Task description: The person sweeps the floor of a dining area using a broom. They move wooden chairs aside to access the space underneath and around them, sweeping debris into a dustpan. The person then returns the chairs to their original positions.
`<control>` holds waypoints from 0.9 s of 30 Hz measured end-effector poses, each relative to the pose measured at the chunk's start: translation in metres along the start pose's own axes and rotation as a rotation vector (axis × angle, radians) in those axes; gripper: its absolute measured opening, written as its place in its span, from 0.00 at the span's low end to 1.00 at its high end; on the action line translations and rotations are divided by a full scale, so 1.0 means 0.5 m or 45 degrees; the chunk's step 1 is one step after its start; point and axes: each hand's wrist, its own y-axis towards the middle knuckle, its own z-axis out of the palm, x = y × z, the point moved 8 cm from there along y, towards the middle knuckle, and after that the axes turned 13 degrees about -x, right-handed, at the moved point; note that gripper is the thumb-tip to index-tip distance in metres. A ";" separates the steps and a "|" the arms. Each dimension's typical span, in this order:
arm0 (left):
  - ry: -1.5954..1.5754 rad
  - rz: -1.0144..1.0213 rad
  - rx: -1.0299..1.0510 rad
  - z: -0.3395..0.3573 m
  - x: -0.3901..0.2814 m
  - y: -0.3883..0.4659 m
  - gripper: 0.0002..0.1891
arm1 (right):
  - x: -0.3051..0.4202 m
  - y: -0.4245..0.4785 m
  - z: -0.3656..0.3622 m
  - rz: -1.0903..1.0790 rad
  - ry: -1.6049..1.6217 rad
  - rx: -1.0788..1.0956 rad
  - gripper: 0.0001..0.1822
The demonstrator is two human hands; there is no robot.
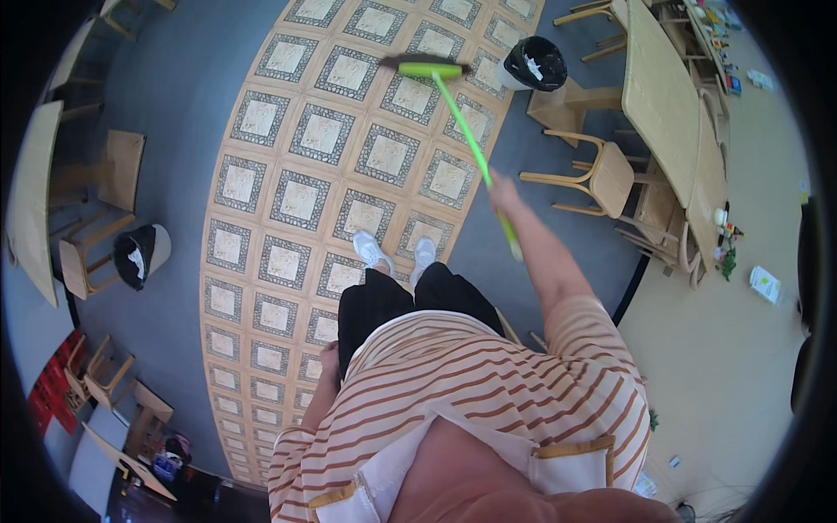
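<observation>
My right hand (505, 195) grips the bright green handle of a broom (465, 131) near its upper end. The handle slants away from me to a green broom head (430, 69) with dark bristles, which lies over the patterned floor strip (386, 149). Some blur shows on the hand and the bristles. Down by my left thigh hangs my left hand (330, 358), partly hidden against the black trousers; its fingers are not clearly seen. No object shows in it.
A bin with a black liner (536, 63) stands right of the broom head, close to a table (673, 98) and a wooden chair (611, 180). On the left are another lined bin (140, 256), a chair (82, 265) and a table (33, 202). Red crates (55, 386) sit at lower left.
</observation>
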 end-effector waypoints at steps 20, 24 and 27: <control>-0.048 0.114 0.047 0.022 -0.428 0.132 0.15 | 0.042 0.222 -0.031 0.315 0.150 0.040 0.31; -0.250 -0.150 -0.049 0.000 -0.511 0.134 0.19 | 0.342 0.628 -0.153 0.170 0.351 -0.052 0.32; -0.257 -0.094 -0.152 -0.013 -0.582 0.125 0.20 | 0.408 0.708 -0.229 0.194 0.360 -0.077 0.32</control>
